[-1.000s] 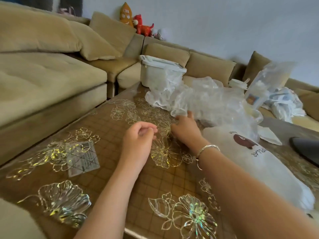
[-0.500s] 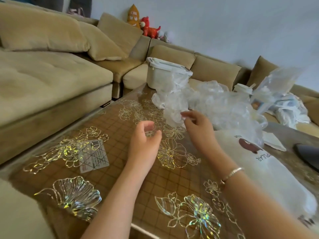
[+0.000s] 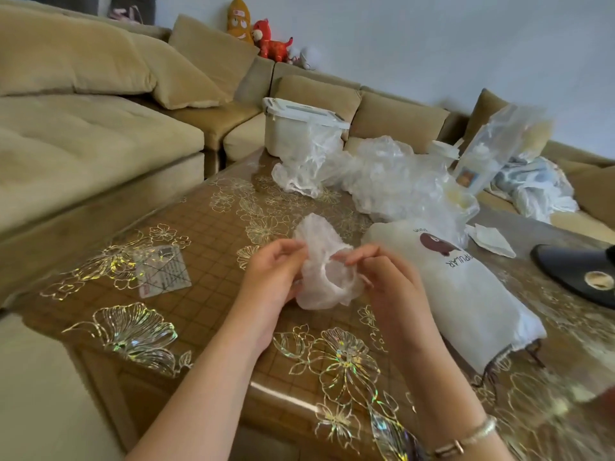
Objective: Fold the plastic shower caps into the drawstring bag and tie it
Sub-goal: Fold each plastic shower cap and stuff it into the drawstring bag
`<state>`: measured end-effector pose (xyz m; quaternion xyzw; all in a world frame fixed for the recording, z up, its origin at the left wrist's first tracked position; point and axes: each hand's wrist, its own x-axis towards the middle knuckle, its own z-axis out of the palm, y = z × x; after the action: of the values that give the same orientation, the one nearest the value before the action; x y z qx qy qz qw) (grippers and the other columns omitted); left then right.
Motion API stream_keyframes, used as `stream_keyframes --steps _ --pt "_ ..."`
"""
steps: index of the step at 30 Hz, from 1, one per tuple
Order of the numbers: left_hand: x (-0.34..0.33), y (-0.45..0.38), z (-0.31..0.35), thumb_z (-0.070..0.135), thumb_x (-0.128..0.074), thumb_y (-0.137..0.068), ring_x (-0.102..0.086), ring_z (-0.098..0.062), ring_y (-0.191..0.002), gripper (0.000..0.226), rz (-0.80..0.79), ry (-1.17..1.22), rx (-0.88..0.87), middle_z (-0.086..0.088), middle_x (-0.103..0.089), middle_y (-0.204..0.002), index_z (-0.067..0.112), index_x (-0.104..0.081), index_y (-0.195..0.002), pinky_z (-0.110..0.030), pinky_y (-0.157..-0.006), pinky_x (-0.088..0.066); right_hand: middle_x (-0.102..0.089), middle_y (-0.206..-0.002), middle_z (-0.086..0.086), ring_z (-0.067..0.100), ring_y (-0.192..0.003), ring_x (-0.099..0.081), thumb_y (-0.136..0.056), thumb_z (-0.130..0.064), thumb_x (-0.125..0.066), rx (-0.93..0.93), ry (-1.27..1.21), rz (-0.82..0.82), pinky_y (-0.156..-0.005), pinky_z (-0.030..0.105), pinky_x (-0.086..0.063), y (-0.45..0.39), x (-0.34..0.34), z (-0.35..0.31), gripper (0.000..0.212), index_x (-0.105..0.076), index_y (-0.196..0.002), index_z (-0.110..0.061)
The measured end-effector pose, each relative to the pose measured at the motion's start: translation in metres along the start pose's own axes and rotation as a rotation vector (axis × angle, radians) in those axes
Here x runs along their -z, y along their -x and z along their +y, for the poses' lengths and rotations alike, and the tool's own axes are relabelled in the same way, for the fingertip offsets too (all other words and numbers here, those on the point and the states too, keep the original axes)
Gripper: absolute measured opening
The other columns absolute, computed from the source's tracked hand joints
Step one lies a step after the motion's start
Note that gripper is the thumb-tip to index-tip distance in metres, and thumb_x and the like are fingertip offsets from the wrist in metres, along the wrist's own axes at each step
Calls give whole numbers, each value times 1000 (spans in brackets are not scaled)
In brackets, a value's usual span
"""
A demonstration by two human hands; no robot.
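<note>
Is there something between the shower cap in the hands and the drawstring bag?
Nothing visible. Both the left hand and right hand hold the cap above bare table, and the bag lies right beside it.

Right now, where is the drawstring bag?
In the head view, the drawstring bag lies on the table just right of the right hand, in front of the loose plastic pile.

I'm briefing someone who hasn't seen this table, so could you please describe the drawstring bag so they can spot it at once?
Start at the brown table with gold flower outlines. To the right of the right hand, the drawstring bag lies flat, stretching toward the near edge. Unlike the crinkled clear plastic pile behind it, it is opaque white, with a brown animal print, lettering and dark cords at its near end.
</note>
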<state>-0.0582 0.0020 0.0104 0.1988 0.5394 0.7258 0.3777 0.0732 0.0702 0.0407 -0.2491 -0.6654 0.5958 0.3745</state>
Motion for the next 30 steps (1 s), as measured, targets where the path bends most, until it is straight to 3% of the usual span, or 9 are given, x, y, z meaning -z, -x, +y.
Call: stream_keyframes --steps 4,6,11,14,17,21,25,27,30 --pt "-7 -6 0 9 -58 -95 -68 -20 -81 11 52 2 5 -7 -75 -91 11 -68 -100 -37 -74 -55 -76 -90 9 21 -83 -70 -101 -3 -36 -124 -194 99 -64 33 -51 -6 5 5 19 -45 -92 -17" --pt "-9 -10 2 9 -58 -96 -69 -24 -84 11 71 15 7 -10 -74 -95 12 -68 -100 -42 -79 -56 -77 -93 2 16 -80 -71 -100 -4 -45 -138 -73 101 -60 30 -55 -8 5 7 13 -48 -103 -16" --pt "-10 -13 3 9 -56 -95 -67 -39 -101 14 148 -12 -36 -15 -72 -103 15 -68 -100 -57 -92 -53 -64 -107 4 -3 -68 -61 -88 -11 -70 -118 182 56 -60 16 -54 -14 -4 14 33 -53 -116 -12" --pt "-12 -10 7 12 -58 -96 -66 -39 -103 12 156 -12 -76 -15 -71 -103 18 -67 -95 -57 -93 -52 -64 -98 4 6 -68 -57 -87 -17 -72 -175 339 -18 -59 17 -51 -17 -7 21 30 -58 -113 -13" --pt "-11 -8 11 15 -60 -95 -66 -33 -104 9 180 -5 -115 -10 -71 -101 18 -68 -93 -55 -94 -52 -61 -75 5 16 -67 -54 -90 -19 -68 -170 403 -82 -63 28 -48 -17 -6 22 10 -68 -91 -9" --pt "-1 -9 13 17 -60 -96 -68 -27 -93 9 248 -52 -166 -2 -72 -90 20 -68 -92 -53 -91 -54 -62 -77 5 20 -74 -56 -92 -29 -66 -155 232 39 -73 35 -47 -17 5 21 20 -64 -81 -12" --pt "12 -8 13 22 -56 -99 -69 -23 -86 13 298 -295 -258 -2 -70 -88 16 -66 -94 -39 -75 -57 -65 -89 14 31 -85 -59 -96 -23 -60 -168 -92 157 -89 57 -48 -20 13 16 30 -61 -105 6" --pt "17 -7 14 25 -52 -100 -67 -27 -84 19 306 -441 -316 -6 -69 -87 13 -66 -93 -42 -71 -55 -63 -92 18 32 -86 -59 -98 -17 -55 -168 -196 194 -86 54 -48 -23 15 15 31 -57 -112 10" --pt "24 -6 16 28 -49 -101 -64 -27 -73 26 278 -675 -358 -9 -66 -78 11 -66 -89 -45 -64 -53 -64 -80 9 23 -73 -62 -97 -20 -59 -156 -214 230 -76 43 -51 -26 15 15 17 -58 -93 -3"
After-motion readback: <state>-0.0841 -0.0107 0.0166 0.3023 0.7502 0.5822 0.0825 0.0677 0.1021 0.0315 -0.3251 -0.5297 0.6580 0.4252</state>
